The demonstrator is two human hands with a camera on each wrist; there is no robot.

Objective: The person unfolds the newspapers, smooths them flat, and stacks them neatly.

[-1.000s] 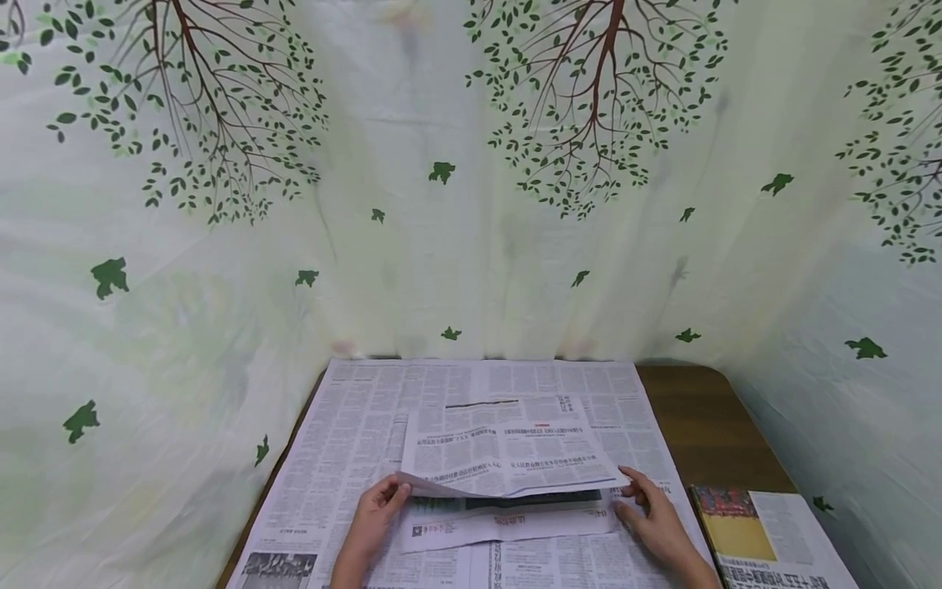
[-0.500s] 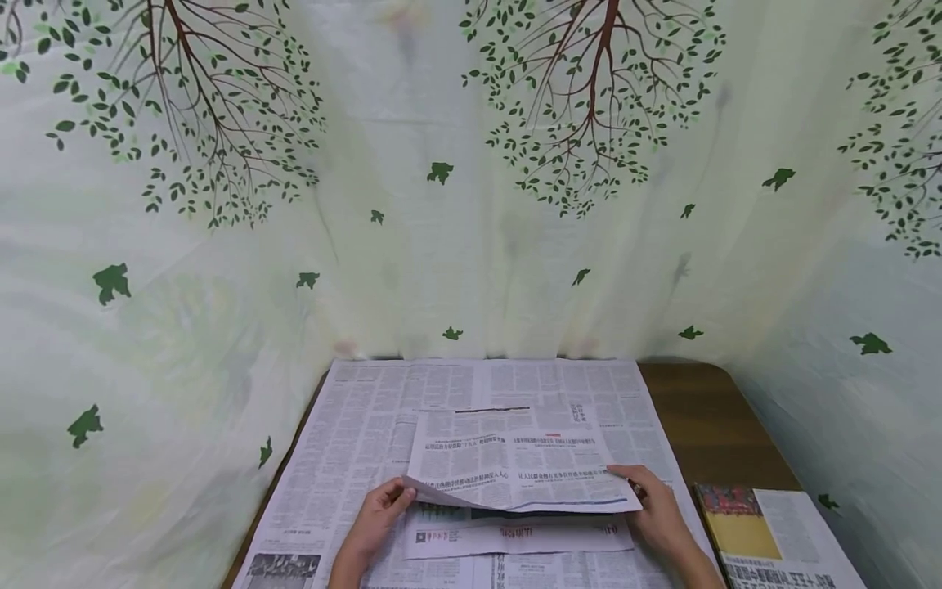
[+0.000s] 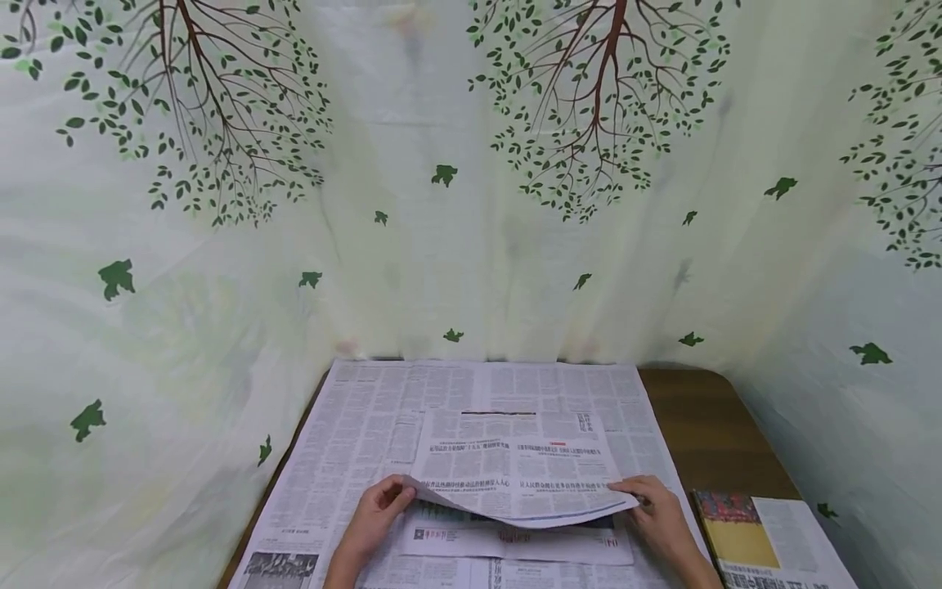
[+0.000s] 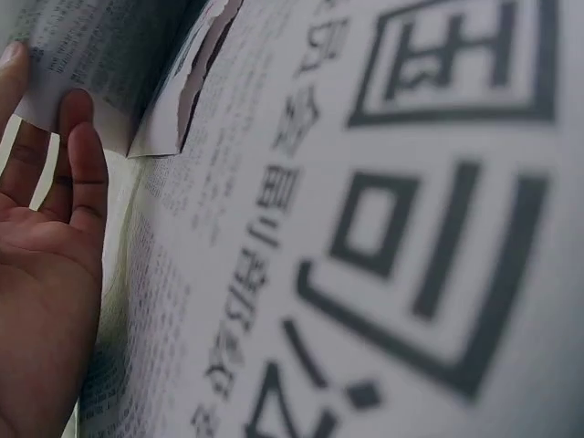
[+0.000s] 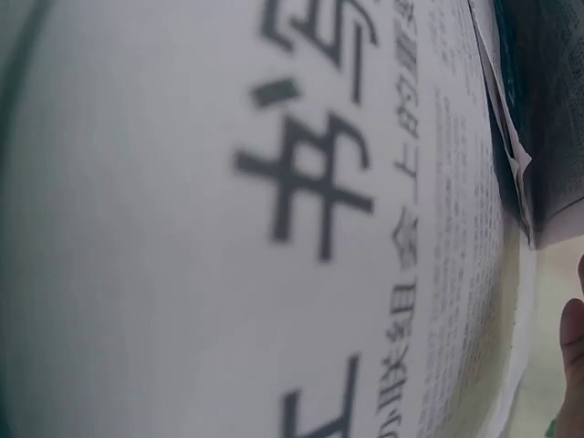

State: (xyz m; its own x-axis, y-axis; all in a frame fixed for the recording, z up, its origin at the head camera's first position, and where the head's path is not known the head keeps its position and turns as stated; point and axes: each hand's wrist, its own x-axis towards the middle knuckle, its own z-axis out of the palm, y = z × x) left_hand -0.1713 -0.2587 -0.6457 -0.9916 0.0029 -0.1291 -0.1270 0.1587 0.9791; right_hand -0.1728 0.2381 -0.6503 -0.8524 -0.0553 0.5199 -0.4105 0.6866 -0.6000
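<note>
A folded newspaper lies in the middle of the table, its upper flap lifted along the near edge, which sags at the middle. My left hand pinches the flap's near left corner between thumb and fingers. At the near right corner, my right hand pinches the same flap. Under it shows the lower layer with red print and a dark picture band. In the left wrist view the left hand holds the raised paper beside a torn-looking edge. Only fingers of the right hand show in the right wrist view.
Large newspaper sheets cover most of the brown wooden table. A folded paper with a red and yellow picture lies at the right edge. A curtain with printed trees and leaves hangs behind and at the sides.
My right hand, its thumb and fingers apart a second ago, has closed on the flap's right corner. The flap has shifted slightly right and nearer, its near edge now bowing downward.
</note>
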